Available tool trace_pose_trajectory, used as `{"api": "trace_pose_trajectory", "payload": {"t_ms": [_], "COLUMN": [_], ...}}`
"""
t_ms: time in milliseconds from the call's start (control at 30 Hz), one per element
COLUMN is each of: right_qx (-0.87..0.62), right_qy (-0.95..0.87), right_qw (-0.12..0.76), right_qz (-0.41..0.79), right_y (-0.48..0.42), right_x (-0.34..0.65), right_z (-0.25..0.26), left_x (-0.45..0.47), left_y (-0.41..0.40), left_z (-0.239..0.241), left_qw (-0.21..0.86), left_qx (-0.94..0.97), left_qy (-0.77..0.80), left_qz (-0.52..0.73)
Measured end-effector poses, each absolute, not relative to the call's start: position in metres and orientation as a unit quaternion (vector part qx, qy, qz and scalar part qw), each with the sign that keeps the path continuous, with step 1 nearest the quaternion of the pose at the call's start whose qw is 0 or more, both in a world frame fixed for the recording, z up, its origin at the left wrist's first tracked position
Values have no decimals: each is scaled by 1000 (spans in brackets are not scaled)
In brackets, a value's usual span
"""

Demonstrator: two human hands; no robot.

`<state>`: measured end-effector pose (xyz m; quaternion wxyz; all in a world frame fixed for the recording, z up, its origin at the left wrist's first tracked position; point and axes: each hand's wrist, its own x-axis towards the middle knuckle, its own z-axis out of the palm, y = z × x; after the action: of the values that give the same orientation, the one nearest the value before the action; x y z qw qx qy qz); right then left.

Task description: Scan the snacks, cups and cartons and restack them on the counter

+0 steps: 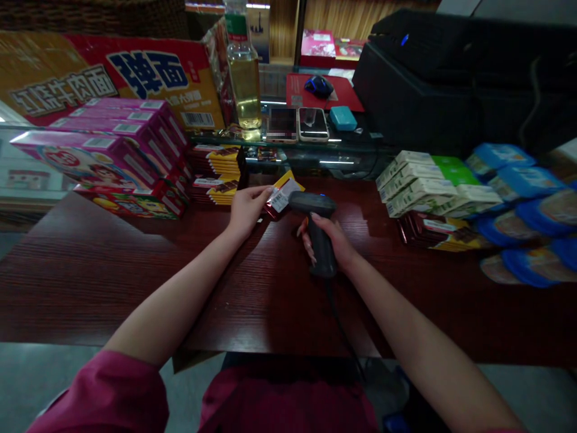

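Note:
My left hand is closed on a flat yellow and red snack packet, tilted so its white barcode label faces up. My right hand grips the handle of a dark grey barcode scanner, whose head sits right beside the packet's label. The scanner's black cable runs back toward me across the dark red wooden counter. A stack of similar yellow packets lies just behind my left hand.
Pink boxes are stacked at the left before a large noodle carton. White-green boxes and blue packs fill the right. Behind stand an oil bottle, two phones and a black machine.

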<state>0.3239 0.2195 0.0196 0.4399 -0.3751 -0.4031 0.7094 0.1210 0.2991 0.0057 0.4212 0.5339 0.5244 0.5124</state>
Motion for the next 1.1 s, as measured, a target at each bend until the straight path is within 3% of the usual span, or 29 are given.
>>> {"api": "trace_pose_trajectory", "payload": {"t_ms": [333, 567, 833, 1100], "right_qx": [-360, -366, -417, -432], "right_qy": [-410, -375, -307, -259], "right_qw": [461, 550, 714, 776], "right_qz": [700, 651, 472, 379], "right_y": [218, 179, 106, 71], "right_x": [323, 358, 456, 507], "right_z": [22, 22, 20, 11], "left_x": [118, 132, 252, 380], "left_y": [298, 265, 246, 254], "left_z": [2, 24, 36, 23], "left_qw": [413, 191, 62, 9], "left_qx": [536, 684, 822, 896], "left_qy": [505, 454, 243, 91], "left_qz": [536, 538, 512, 434]}}
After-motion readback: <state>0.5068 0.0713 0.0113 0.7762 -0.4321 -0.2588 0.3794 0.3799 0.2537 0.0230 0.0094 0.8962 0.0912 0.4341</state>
